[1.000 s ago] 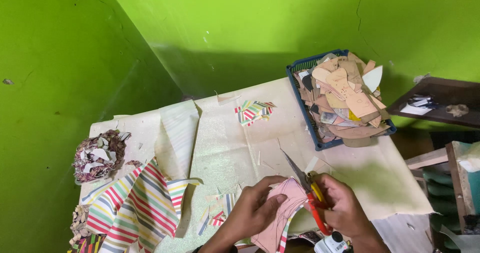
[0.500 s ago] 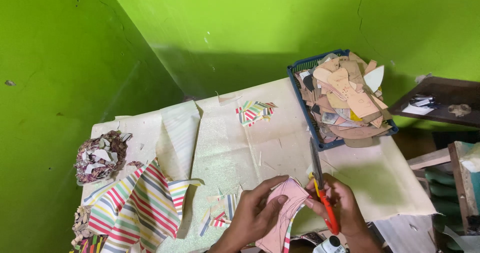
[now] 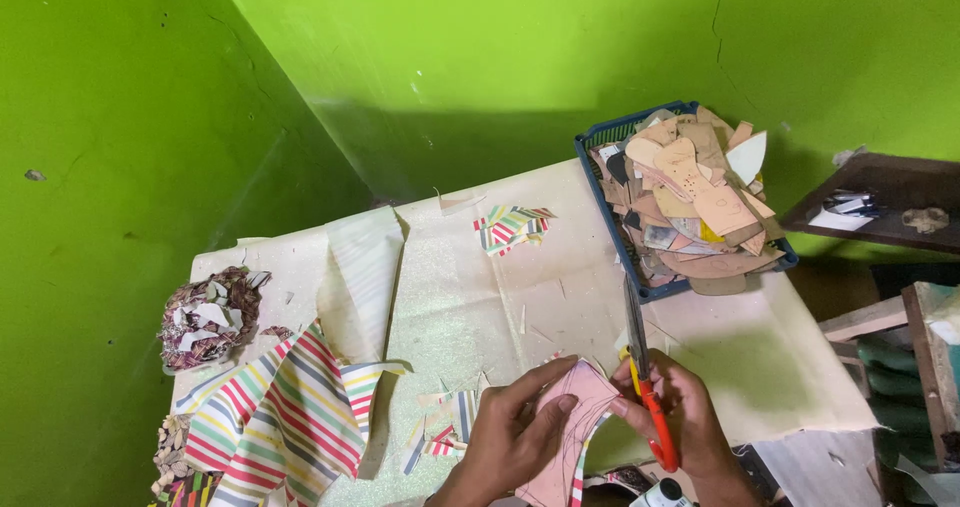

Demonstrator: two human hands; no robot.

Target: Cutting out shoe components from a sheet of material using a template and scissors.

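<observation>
My left hand holds a pink cardboard pattern piece flat against striped material at the table's front edge. My right hand grips orange-handled scissors, whose blades point away from me, closed or nearly so, just right of the pink piece. Small striped offcuts lie left of my left hand.
A striped fabric sheet hangs at the front left. A pile of scraps sits at the left edge. A blue basket full of tan cardboard patterns stands back right. More striped cut pieces lie mid-table. A dark shelf is at right.
The scissors swung from pointing up-left to pointing straight away from me, and shifted right of the pink piece. My left hand kept hold of the pink piece.
</observation>
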